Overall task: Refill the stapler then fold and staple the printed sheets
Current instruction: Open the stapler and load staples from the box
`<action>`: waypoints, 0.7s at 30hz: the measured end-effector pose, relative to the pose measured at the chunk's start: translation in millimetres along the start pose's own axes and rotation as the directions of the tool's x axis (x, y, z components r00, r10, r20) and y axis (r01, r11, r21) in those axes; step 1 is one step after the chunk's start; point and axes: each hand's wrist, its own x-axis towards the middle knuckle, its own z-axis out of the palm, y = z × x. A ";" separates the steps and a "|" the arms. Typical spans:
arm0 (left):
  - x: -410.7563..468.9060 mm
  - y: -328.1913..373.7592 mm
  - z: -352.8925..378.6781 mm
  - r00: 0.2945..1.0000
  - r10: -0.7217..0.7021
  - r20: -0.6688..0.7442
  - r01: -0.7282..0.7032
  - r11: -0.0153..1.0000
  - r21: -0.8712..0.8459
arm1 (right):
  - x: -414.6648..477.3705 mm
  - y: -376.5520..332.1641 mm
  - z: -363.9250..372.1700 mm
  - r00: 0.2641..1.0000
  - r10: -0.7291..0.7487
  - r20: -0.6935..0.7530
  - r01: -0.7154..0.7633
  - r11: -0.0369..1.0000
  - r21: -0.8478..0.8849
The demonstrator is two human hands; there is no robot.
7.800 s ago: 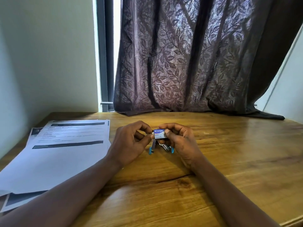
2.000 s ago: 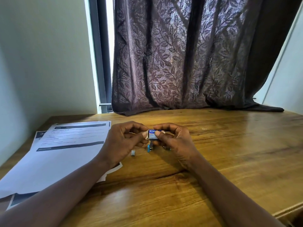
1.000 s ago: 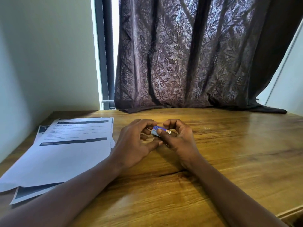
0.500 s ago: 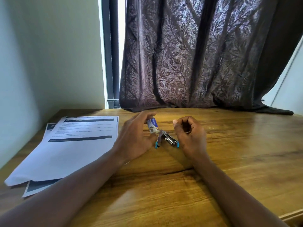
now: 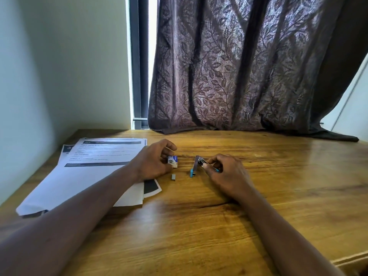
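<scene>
Hands have split apart. Left hand now pinches staple box beside printed sheets. Right hand now grips opened stapler on table. Loose staple strip lies between them. Loading likely next; folding not started.

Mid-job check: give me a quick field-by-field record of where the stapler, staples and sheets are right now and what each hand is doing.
left hand: holds the staple box just above the table
right hand: fingers on the stapler, which is hinged open
loose staple strip: lies on the table between box and stapler, untouched
printed sheets: flat, unfolded stack at the table's left, under the left forearm
stapler loaded: cannot tell
fold and staple: not yet done
</scene>
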 end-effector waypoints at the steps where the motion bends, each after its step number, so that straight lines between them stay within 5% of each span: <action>1: 0.6 -1.0 0.2 1.000 -0.012 0.016 0.012 1.000 -0.021 | -0.7 -0.5 0.0 1.000 -0.005 -0.003 0.005 1.000 -0.006; 8: 1.8 -1.5 0.1 0.997 -0.039 0.060 0.044 0.997 -0.070 | -6.6 -7.4 -3.7 1.000 -0.011 0.003 0.011 1.000 -0.017; 16: -9.8 5.5 8.6 0.981 0.195 0.002 -0.188 0.940 0.283 | -9.7 -9.9 -8.8 0.998 -0.005 0.066 0.011 0.995 -0.099; 21: -14.3 11.3 15.3 0.944 0.329 0.026 -0.314 0.871 0.378 | -9.9 -6.7 -8.7 0.990 -0.008 -0.139 0.026 0.992 0.127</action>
